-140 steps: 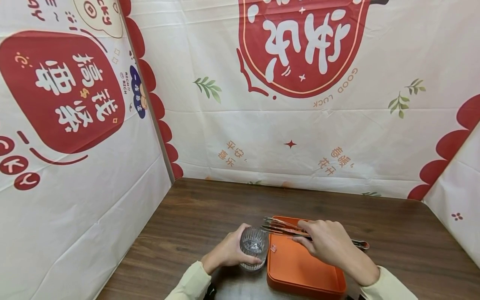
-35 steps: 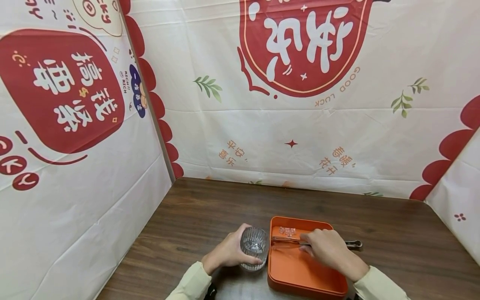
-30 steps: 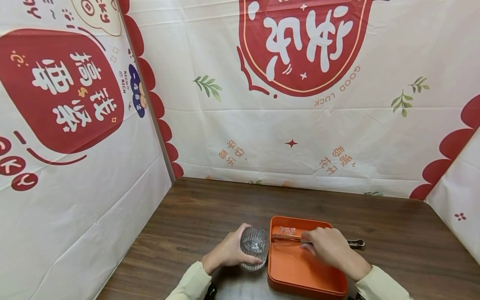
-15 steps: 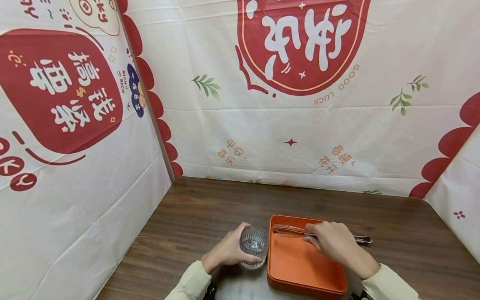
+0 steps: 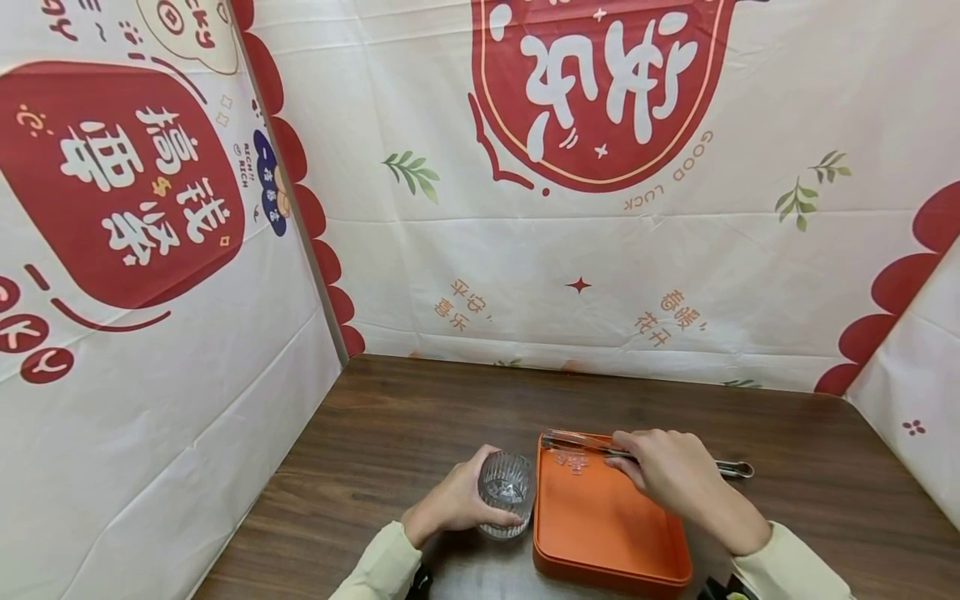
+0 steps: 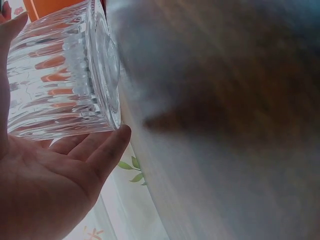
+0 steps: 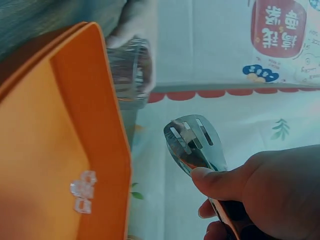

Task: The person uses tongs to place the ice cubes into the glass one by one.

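Note:
My left hand (image 5: pixel 456 502) grips a clear ribbed glass (image 5: pixel 507 483) at the tray's left side. In the left wrist view, fingers lie along the glass's underside, with clear lumps showing through its wall. My right hand (image 5: pixel 671 468) holds metal tongs (image 5: pixel 735 469) with dark grips. Their slotted heads lie close together above the orange tray's (image 5: pixel 603 537) far-left corner. Several small clear pieces, like ice cubes (image 5: pixel 573 461), rest on the tray floor just below the heads. The right wrist view shows these clear pieces (image 7: pixel 83 191) grouped near the tray wall.
A dark wood-grain table (image 5: pixel 405 400) carries the glass and tray. Printed white cloth (image 5: pixel 450 250) hangs along its back and both sides, with red scalloped borders. The tray has a raised rim all round.
Over the last second my right hand moved the tongs toward the tray's far rim. Earlier the tong arms were spread wider. The left hand and glass have hardly moved.

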Motion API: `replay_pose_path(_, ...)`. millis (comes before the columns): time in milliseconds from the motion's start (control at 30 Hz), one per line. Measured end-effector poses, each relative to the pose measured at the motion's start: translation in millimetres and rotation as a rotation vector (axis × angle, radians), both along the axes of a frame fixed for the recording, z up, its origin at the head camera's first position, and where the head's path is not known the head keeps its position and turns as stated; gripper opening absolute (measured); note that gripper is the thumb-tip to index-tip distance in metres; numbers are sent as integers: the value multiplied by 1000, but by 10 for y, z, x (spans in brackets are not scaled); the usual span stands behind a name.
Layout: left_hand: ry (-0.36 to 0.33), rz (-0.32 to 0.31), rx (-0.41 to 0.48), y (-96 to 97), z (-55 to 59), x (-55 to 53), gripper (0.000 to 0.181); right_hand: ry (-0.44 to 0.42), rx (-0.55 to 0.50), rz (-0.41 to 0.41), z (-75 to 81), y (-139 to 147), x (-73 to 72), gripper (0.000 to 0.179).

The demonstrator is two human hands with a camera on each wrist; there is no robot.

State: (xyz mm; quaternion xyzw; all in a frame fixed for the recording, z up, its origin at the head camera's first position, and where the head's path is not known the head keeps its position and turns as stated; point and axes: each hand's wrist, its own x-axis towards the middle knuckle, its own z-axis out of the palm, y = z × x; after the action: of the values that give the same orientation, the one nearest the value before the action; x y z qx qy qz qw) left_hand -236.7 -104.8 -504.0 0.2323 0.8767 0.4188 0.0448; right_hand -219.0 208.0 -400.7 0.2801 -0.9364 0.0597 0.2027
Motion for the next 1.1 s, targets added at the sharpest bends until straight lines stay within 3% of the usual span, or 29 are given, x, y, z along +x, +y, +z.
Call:
replay_pose_path(333,-5,9,-6,-8,-2,-6,83,13,-8,3,167,-32,12,36)
replay_pose_path(1100,-1,-2,8,-8,-10,-3,82,15,-41,45,236,-192,35,34)
